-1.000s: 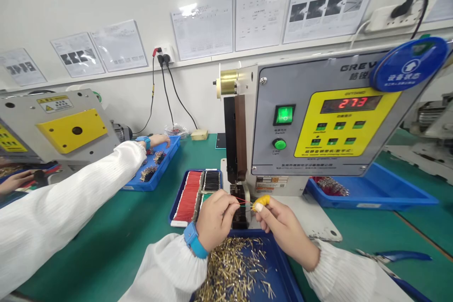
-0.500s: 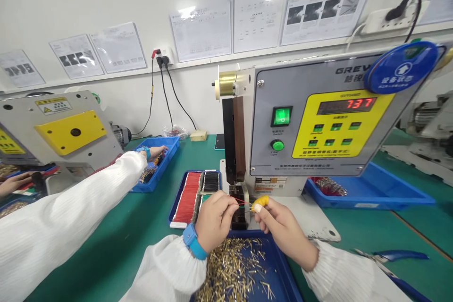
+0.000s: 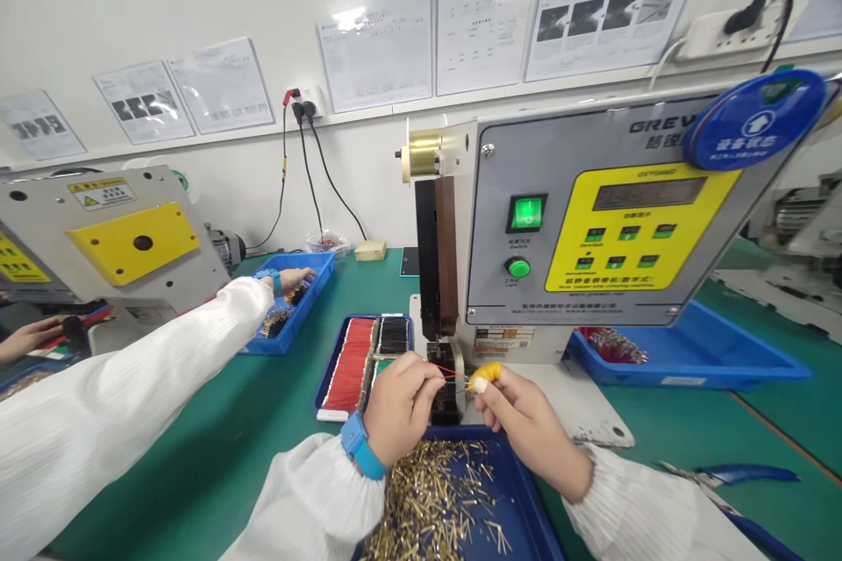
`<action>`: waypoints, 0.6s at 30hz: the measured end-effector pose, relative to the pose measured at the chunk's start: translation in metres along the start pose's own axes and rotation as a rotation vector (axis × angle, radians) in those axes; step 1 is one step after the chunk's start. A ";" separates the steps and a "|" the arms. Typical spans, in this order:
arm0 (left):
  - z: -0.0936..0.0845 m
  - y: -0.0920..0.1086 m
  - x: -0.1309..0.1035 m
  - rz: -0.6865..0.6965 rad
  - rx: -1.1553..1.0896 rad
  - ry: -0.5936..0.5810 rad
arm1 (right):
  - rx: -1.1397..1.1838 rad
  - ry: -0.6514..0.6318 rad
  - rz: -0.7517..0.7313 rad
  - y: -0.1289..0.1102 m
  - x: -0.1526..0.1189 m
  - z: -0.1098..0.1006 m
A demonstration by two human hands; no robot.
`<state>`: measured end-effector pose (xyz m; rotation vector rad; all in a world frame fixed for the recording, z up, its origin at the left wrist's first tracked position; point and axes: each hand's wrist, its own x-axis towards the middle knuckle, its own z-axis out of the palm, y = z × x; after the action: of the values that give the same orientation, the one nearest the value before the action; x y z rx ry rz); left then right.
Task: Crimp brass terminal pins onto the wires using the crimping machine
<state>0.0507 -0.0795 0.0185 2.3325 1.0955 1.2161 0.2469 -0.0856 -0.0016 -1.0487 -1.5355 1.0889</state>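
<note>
My left hand (image 3: 403, 403), with a blue wristband, is closed in a pinch on thin red and dark wires (image 3: 449, 374) in front of the machine's crimping head (image 3: 445, 403). My right hand (image 3: 526, 416) is closed around a yellow coiled part (image 3: 485, 374), whose metal ends meet the wires between my hands. Below lies a dark blue tray (image 3: 519, 500) with many small brass-coloured pieces (image 3: 438, 491). Left of my left hand, another tray (image 3: 337, 359) holds red wires (image 3: 353, 359), black wires (image 3: 393, 337) and some green ones.
The grey machine (image 3: 513, 140) stands right ahead. A blue bin (image 3: 710, 359) and pliers (image 3: 737, 475) lie to the right. At the left, a co-worker's hand (image 3: 293, 279) reaches into another blue bin (image 3: 314, 285), beside a second machine (image 3: 98, 254).
The red digits on the machine's display no longer show. The co-worker's hand in the left bin has shifted slightly. My hands keep nearly the same pose.
</note>
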 end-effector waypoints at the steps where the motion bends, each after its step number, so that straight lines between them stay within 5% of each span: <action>1: 0.000 0.000 0.000 -0.001 -0.003 0.000 | -0.003 -0.001 0.006 -0.001 0.000 0.000; 18: 0.000 0.000 -0.001 0.001 -0.015 0.044 | -0.026 0.025 0.026 -0.001 0.002 -0.003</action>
<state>0.0505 -0.0801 0.0185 2.3052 1.0959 1.2773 0.2491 -0.0840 0.0005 -1.0987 -1.5237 1.0724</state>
